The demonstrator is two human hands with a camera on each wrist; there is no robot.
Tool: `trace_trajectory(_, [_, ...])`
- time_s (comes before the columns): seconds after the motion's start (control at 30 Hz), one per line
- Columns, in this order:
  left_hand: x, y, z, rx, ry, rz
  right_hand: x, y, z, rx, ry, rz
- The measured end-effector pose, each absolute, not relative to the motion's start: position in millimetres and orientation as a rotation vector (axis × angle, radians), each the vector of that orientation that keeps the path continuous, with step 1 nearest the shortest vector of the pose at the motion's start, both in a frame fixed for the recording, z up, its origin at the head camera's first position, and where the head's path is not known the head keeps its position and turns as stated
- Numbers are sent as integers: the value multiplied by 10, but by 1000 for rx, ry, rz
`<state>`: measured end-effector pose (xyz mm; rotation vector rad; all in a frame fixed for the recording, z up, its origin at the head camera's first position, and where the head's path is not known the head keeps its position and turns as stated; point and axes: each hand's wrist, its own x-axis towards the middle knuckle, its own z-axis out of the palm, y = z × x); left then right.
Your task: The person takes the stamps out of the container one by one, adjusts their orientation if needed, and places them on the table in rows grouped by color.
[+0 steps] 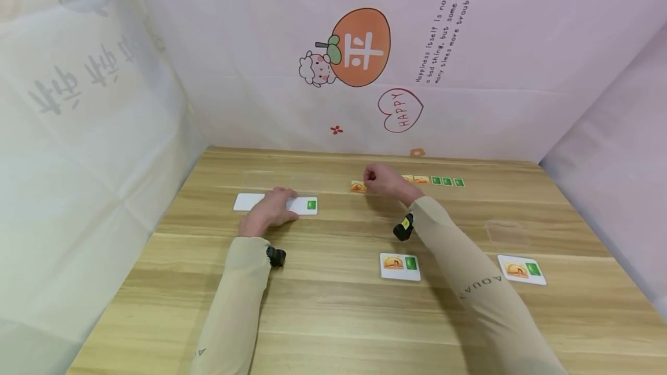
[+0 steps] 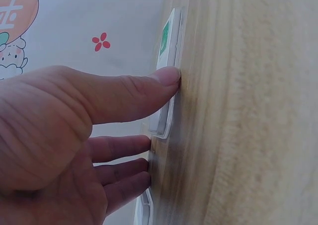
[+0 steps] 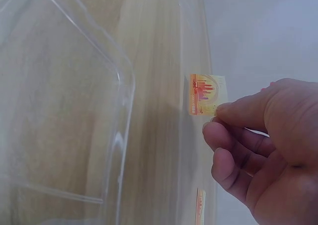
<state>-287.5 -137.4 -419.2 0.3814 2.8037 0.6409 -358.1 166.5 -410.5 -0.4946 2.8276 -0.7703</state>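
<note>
My left hand (image 1: 269, 208) spans a flat white case (image 1: 302, 206) that has a green sticker (image 1: 311, 205) at its right end. In the left wrist view, the thumb (image 2: 166, 77) presses the near edge of the case, the index finger is hidden, and the other fingers reach past its end. At the back of the table, my right hand (image 1: 385, 180) pinches an orange printed sticker (image 3: 206, 95) by one corner between thumb and index finger. To the right of this hand lies a row of orange stickers (image 1: 421, 179) and green stickers (image 1: 447, 182).
Another white case (image 1: 247, 201) lies left of my left hand. Two white cases, one in front (image 1: 400, 274) and one at the right (image 1: 523, 276), bear orange and green stickers. Clear plastic lids (image 1: 508, 233) lie about. Printed cloth (image 1: 271, 91) walls the table's back and sides.
</note>
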Motion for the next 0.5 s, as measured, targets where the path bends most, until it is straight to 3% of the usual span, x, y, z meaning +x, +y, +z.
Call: trace_trajectory(0.5, [-2887, -1377, -4215, 392, 2815, 627, -3710, 1800, -4099, -494, 2814, -796])
